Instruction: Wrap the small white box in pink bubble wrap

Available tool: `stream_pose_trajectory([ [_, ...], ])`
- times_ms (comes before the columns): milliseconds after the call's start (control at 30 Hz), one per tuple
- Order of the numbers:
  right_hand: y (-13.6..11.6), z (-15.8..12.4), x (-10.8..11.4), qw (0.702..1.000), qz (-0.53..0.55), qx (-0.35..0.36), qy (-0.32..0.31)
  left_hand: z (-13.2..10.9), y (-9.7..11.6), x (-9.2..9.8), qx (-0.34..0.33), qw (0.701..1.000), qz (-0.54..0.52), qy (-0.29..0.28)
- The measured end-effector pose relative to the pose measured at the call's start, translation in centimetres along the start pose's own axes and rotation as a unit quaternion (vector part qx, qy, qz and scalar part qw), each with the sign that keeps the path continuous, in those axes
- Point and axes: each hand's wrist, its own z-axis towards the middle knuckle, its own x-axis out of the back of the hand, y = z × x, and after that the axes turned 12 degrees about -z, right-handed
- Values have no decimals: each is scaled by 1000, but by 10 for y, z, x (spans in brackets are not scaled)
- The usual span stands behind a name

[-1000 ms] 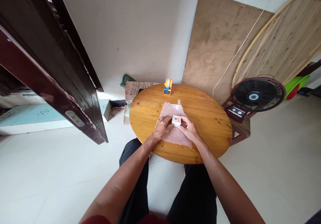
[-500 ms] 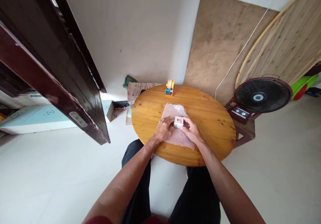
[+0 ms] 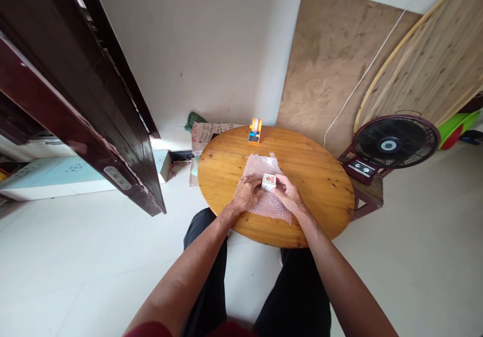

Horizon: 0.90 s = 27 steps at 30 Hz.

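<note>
A small white box point(image 3: 269, 182) with red print sits over a sheet of pinkish bubble wrap point(image 3: 269, 210) on the round wooden table. My right hand point(image 3: 289, 194) grips the box from its right side, thumb at the near edge and fingers at the far edge. On the left part of the wrap rests my left hand point(image 3: 247, 192), fingers slightly bent and thumb apart, with its fingertips close to the box's left side. Whether those fingertips touch the box I cannot tell. An orange and blue tape dispenser point(image 3: 255, 130) stands near the table's far edge.
The round wooden table point(image 3: 320, 176) stands against the wall. At its right, a black fan point(image 3: 392, 143) rests on a wooden stool point(image 3: 372, 196). A dark door point(image 3: 124, 141) stands at the left. Printed cardboard point(image 3: 206, 133) lies behind the table's left edge.
The view has shifted very slightly. At the far end of the bubble wrap, its right corner now stands up a little. Both hands and the box keep nearly the same positions.
</note>
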Motion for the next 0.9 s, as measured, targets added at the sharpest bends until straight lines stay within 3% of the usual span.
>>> stream_pose_trajectory([
  [267,5,2,-3,999,-33,3,-4,-1,6,0,39,999,14,-2],
  [433,13,3,1,997,22,-71,-16,-2,7,1,42,999,14,-6],
  [567,28,10,2,987,93,-130,20,-1,5,1,41,999,19,-10],
  [900,43,36,17,982,113,-154,6,0,6,1,42,999,31,-16],
])
